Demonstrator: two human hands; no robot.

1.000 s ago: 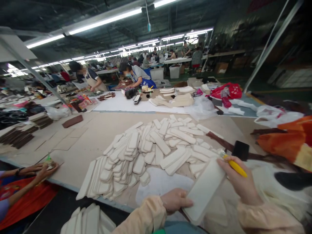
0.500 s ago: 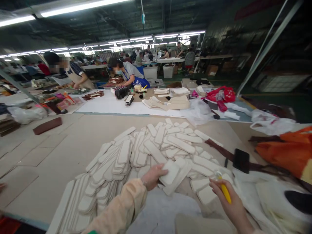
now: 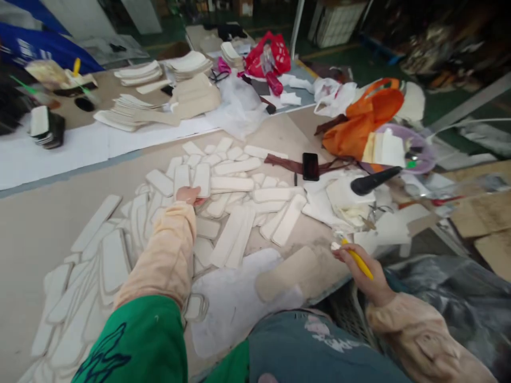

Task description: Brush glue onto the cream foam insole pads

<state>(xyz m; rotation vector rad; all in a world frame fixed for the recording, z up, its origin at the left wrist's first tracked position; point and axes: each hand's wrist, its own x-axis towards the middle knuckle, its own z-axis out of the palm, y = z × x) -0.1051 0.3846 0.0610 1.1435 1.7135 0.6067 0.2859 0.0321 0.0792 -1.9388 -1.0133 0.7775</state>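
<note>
My left hand (image 3: 190,196) is out over a heap of rounded white padding strips (image 3: 233,183). Its thumb and fingers close on the lower end of one white strip (image 3: 202,178), and another white strip (image 3: 182,178) stands up just beside it. Off to the right, my right hand (image 3: 369,274) grips a yellow-handled tool (image 3: 360,263). The tool's pale head points left, past the fingertips, and is too blurred to identify. A white sheet (image 3: 235,303) and a beige strip (image 3: 285,274) lie between my hands.
A black phone (image 3: 310,166) rests on a brown strap. Beyond it sit an orange bag (image 3: 347,141) and a purple basin (image 3: 425,151). A second table across holds stacked pale pieces (image 3: 187,65) and a red bag (image 3: 268,56). Spread strips (image 3: 114,260) cover the left.
The view has swung down and to the right. My left hand has moved from the near edge of the heap farther into it. My right hand still holds the yellow-handled tool.
</note>
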